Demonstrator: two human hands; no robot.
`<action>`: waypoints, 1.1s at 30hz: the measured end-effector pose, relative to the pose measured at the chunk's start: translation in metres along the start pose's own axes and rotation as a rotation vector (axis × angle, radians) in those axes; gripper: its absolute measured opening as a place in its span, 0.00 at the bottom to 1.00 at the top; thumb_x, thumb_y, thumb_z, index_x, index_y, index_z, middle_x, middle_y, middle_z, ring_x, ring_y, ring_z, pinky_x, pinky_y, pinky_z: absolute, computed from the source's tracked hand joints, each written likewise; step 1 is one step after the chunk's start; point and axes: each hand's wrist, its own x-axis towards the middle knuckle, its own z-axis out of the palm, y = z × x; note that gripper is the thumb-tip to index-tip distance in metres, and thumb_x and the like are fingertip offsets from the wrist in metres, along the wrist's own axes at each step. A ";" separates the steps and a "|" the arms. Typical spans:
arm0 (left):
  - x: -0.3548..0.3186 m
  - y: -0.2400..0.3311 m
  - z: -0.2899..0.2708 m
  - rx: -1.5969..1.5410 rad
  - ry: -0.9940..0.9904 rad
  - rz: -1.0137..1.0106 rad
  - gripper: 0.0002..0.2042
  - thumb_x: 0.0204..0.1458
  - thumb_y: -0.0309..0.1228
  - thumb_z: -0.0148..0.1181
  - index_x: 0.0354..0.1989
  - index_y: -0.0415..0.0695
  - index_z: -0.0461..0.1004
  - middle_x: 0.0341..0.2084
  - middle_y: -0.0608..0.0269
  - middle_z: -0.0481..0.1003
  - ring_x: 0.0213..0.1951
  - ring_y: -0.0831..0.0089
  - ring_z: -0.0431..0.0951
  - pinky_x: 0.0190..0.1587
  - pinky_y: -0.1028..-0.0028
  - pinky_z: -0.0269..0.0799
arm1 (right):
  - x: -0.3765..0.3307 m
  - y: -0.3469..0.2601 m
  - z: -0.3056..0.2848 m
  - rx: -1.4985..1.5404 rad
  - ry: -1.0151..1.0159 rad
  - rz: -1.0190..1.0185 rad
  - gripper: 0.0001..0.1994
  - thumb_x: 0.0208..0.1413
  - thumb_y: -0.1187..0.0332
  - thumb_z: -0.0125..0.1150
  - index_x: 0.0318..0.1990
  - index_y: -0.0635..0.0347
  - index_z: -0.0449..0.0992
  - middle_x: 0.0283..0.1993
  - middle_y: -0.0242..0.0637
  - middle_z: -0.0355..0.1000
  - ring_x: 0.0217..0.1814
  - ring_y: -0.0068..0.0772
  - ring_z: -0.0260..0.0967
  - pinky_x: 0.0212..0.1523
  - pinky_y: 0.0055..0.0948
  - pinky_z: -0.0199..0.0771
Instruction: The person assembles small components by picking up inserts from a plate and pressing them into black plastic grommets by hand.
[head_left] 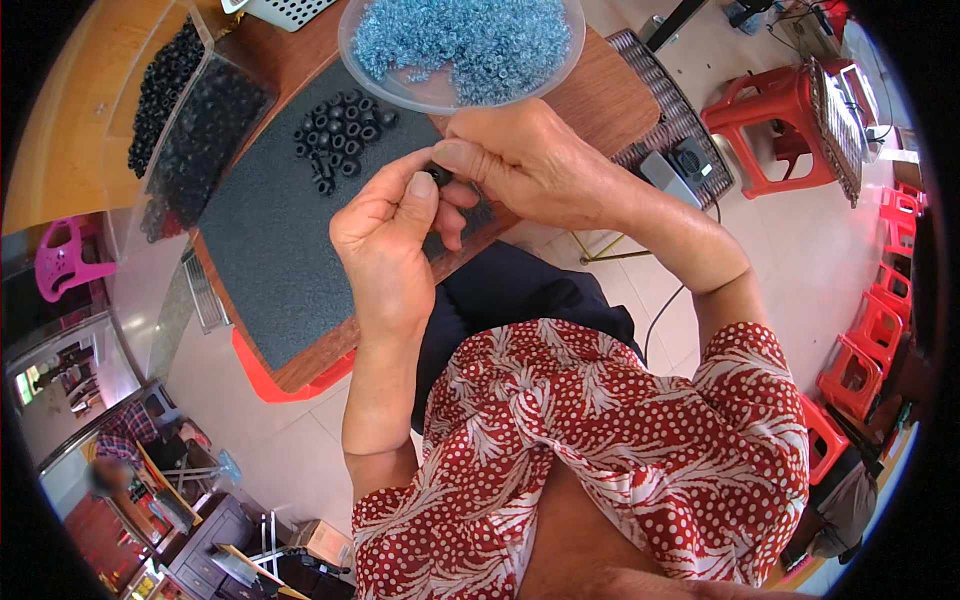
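My left hand (388, 240) pinches a small black ring-like part (438, 173) between thumb and fingers, above the edge of a dark grey mat (290, 260). My right hand (525, 165) meets it there, thumb and forefinger pressed together at the black part. Whatever sits between the right fingertips is hidden. On the mat, just beyond my left hand, lies a loose pile of similar black parts (340, 130). Past my right hand, a round clear bowl (350, 62) holds many tiny translucent blue pieces (470, 45).
A clear bin (205, 130) of black parts stands at the far left of the wooden table (610, 90). A white perforated basket (290, 10) is at the back. Red stools (775, 130) stand to the right, beside a woven seat (690, 150) carrying a small device.
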 end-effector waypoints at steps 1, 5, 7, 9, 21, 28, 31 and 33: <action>0.000 0.001 -0.001 -0.017 -0.004 0.007 0.11 0.55 0.25 0.50 0.42 0.31 0.73 0.24 0.57 0.75 0.21 0.80 0.69 0.23 0.81 0.66 | 0.001 -0.001 0.000 0.083 0.000 0.051 0.14 0.55 0.65 0.52 0.22 0.67 0.68 0.19 0.52 0.65 0.24 0.52 0.66 0.25 0.39 0.65; -0.001 0.006 -0.004 -0.060 -0.027 -0.017 0.11 0.55 0.24 0.50 0.44 0.31 0.72 0.26 0.56 0.75 0.22 0.79 0.70 0.24 0.80 0.67 | 0.002 0.000 0.001 0.280 -0.016 0.171 0.15 0.56 0.65 0.50 0.23 0.69 0.68 0.15 0.46 0.62 0.17 0.33 0.61 0.23 0.34 0.63; -0.001 0.006 -0.004 -0.038 -0.018 -0.004 0.11 0.55 0.24 0.50 0.44 0.31 0.72 0.26 0.56 0.75 0.22 0.79 0.70 0.24 0.80 0.67 | 0.003 -0.003 -0.001 0.329 -0.037 0.214 0.16 0.56 0.65 0.50 0.23 0.69 0.68 0.15 0.42 0.61 0.18 0.27 0.59 0.22 0.31 0.62; -0.002 0.005 -0.004 -0.019 -0.004 0.019 0.11 0.55 0.24 0.51 0.44 0.31 0.72 0.26 0.56 0.75 0.22 0.79 0.70 0.24 0.80 0.67 | 0.003 -0.003 -0.001 0.378 -0.059 0.258 0.16 0.57 0.64 0.49 0.23 0.68 0.68 0.14 0.38 0.60 0.18 0.22 0.57 0.22 0.29 0.62; -0.004 0.004 -0.004 0.057 0.028 0.095 0.11 0.55 0.23 0.51 0.43 0.31 0.73 0.25 0.59 0.75 0.22 0.81 0.69 0.25 0.82 0.66 | 0.004 -0.003 0.002 0.335 0.007 0.141 0.17 0.56 0.60 0.52 0.23 0.67 0.69 0.14 0.44 0.61 0.17 0.31 0.62 0.23 0.31 0.63; -0.012 0.000 0.001 0.170 0.095 0.127 0.09 0.55 0.23 0.52 0.43 0.34 0.74 0.22 0.64 0.73 0.21 0.82 0.68 0.23 0.83 0.64 | 0.000 0.008 0.015 -0.059 0.100 -0.207 0.12 0.55 0.67 0.51 0.22 0.63 0.69 0.20 0.47 0.65 0.25 0.52 0.66 0.23 0.40 0.63; -0.015 -0.010 0.003 0.397 0.148 0.311 0.09 0.55 0.22 0.52 0.42 0.35 0.74 0.21 0.67 0.72 0.20 0.83 0.67 0.21 0.82 0.63 | -0.004 0.009 0.019 -0.055 0.100 -0.255 0.08 0.55 0.69 0.49 0.28 0.63 0.70 0.22 0.44 0.62 0.25 0.47 0.65 0.23 0.38 0.62; -0.014 -0.017 0.003 0.517 0.158 0.403 0.08 0.54 0.22 0.52 0.41 0.35 0.74 0.20 0.67 0.71 0.20 0.83 0.67 0.21 0.82 0.63 | -0.007 0.011 0.022 -0.017 0.082 -0.244 0.07 0.57 0.70 0.48 0.33 0.64 0.70 0.23 0.41 0.60 0.25 0.44 0.64 0.24 0.36 0.62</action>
